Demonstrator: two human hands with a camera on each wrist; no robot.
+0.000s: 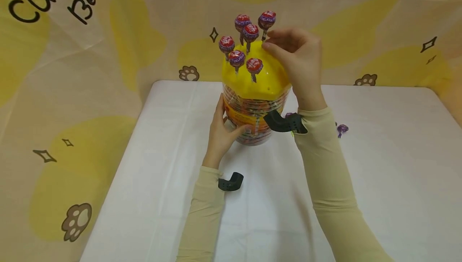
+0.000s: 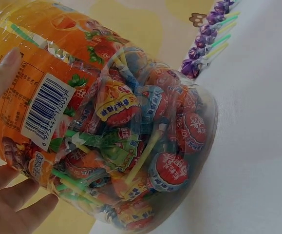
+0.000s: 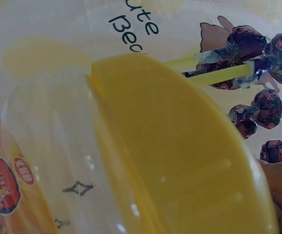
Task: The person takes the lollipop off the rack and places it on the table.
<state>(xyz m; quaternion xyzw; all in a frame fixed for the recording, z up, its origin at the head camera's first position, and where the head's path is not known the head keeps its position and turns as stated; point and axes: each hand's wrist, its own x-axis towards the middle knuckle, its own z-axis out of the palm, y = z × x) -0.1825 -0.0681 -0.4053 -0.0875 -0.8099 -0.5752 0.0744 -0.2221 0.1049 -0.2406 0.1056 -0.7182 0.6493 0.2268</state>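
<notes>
A clear plastic jar (image 2: 206,117) with an orange printed label and a barcode holds many wrapped lollipops. Its yellow domed lid (image 1: 268,81) has several red-and-purple lollipops (image 1: 254,65) standing upright in it by their sticks. My left hand (image 1: 223,136) grips the jar's lower side, thumb in front and fingers around the left. At the lid's back right, my right hand (image 1: 301,57) pinches the stick of one standing lollipop (image 1: 267,20) between thumb and fingers. In the right wrist view the lid (image 3: 179,146) hides most of that hand.
A row of purple-wrapped lollipops (image 2: 199,53) with green and yellow sticks lies on the white table (image 1: 173,142) to the jar's right, partly hidden by my right forearm in the head view. Behind the table hangs a yellow patterned cloth backdrop (image 1: 173,17).
</notes>
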